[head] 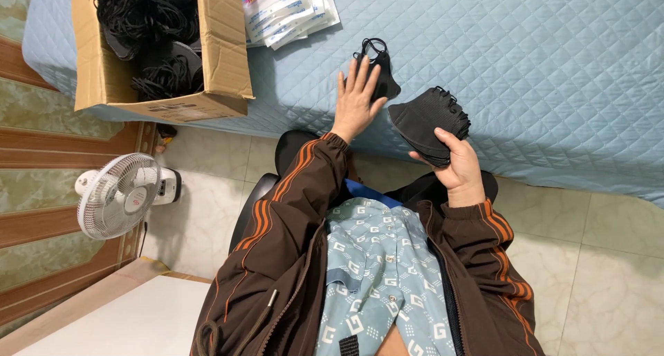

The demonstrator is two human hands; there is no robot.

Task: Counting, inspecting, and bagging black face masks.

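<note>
Resting flat with fingers spread and unclenched, the left hand (355,100) lies on a single black face mask (382,69) on the quilted blue bedspread (553,58), covering much of it so only its upper edge and ear loops show. Just beside it, the right hand (460,166) grips a stack of black masks (429,121) from below, thumb pressed over the near edge, held above the bed's border. Further out, flat white packets (287,10) lie near the top of the bedspread, touching an open cardboard box (221,58) filled with more black masks. On the tiled floor (207,211) to the left stands a small white fan (117,195).
</note>
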